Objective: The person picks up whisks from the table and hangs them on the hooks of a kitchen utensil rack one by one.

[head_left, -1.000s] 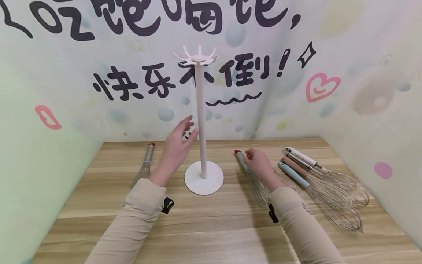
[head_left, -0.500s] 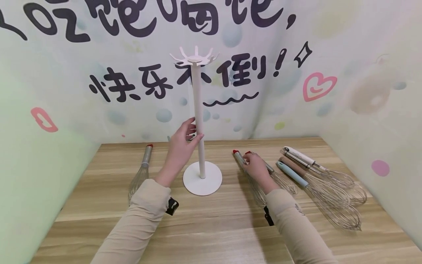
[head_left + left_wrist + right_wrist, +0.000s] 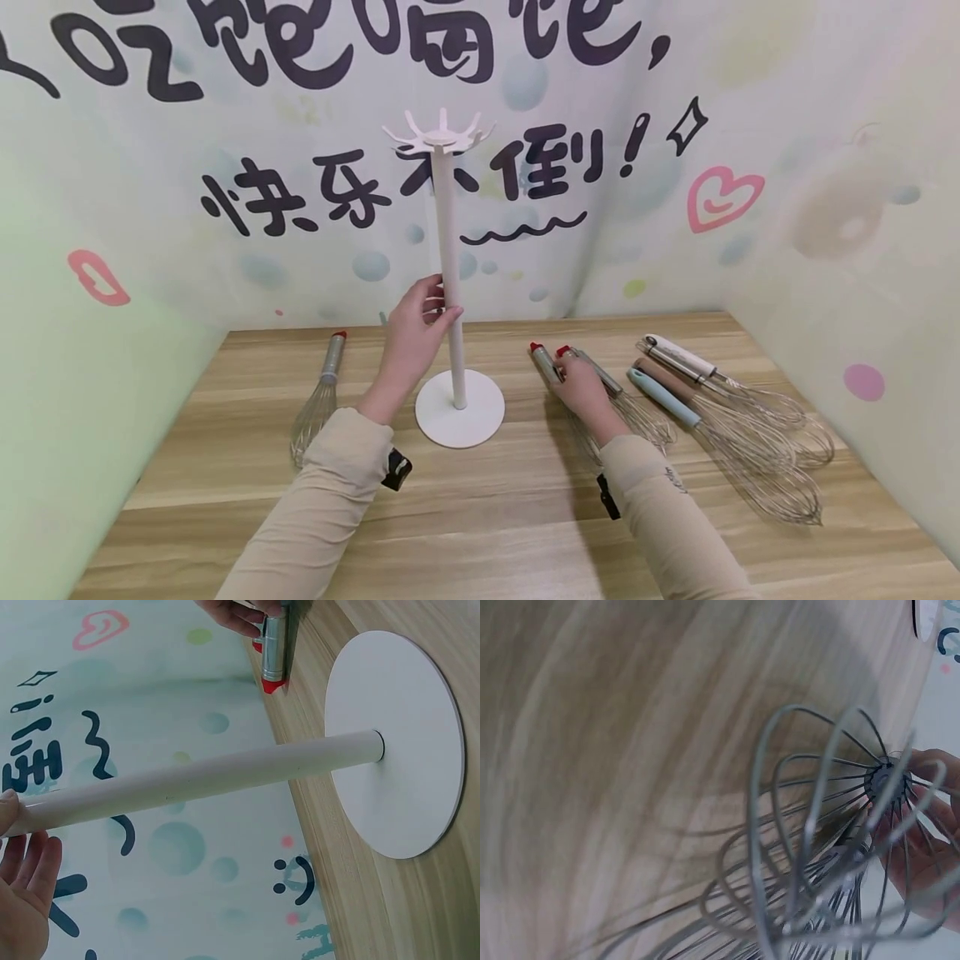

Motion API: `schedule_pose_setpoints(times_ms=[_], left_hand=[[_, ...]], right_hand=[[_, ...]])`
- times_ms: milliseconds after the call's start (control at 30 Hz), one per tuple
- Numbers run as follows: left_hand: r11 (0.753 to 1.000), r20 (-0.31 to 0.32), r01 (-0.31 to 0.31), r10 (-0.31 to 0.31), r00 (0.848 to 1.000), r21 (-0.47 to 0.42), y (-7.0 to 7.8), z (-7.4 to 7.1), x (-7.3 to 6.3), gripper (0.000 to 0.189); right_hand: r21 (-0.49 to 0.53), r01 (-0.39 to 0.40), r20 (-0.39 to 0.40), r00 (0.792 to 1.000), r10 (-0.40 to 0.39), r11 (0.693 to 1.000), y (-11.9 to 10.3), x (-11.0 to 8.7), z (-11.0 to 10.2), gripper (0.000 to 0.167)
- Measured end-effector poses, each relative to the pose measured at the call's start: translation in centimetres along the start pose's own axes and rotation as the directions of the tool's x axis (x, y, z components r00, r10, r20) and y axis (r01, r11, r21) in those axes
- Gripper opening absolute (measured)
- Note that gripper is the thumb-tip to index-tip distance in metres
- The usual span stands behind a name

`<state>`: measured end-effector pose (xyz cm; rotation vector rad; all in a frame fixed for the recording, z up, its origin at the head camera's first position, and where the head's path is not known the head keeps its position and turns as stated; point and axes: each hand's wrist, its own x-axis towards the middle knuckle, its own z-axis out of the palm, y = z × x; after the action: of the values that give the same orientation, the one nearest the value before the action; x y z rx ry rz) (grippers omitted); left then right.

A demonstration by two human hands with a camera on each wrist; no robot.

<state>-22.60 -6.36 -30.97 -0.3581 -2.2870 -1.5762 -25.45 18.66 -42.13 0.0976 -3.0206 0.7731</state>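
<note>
A white stand point(image 3: 448, 225) rises at mid-table, with a ring of prongs on top and a round flat base. My left hand point(image 3: 408, 337) holds its pole low down, thumb in front and fingers behind. Right of the stand, my right hand point(image 3: 585, 390) grips the silver handle of a red-tipped whisk point(image 3: 543, 362). In the right wrist view that whisk's wire loops point(image 3: 759, 795) spread toward the camera, the fingers beyond them at the handle. Right beside it lies a second red-tipped whisk point(image 3: 603, 375), partly covered by the hand.
Another red-tipped whisk point(image 3: 327, 375) lies at the left of the table. At the right, a blue-handled whisk point(image 3: 667, 397), a brown-handled whisk point(image 3: 660, 372) and a white-handled whisk point(image 3: 686, 357) overlap. A printed cloth wall point(image 3: 315, 275) stands behind the table.
My left hand has moved right and closed on the stand's pole. The right hand has come down onto the red-tipped whisk's handle and taken hold of it.
</note>
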Motion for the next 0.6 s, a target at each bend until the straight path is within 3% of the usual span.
schedule_pose_setpoints(times_ms=[600], left_hand=[[1.0, 0.042, 0.012, -0.012, 0.999, 0.005, -0.26, -0.06, 0.23, 0.045]], right_hand=[[-0.024, -0.104, -0.002, 0.995, 0.104, 0.994, -0.36, -0.21, 0.61, 0.046]])
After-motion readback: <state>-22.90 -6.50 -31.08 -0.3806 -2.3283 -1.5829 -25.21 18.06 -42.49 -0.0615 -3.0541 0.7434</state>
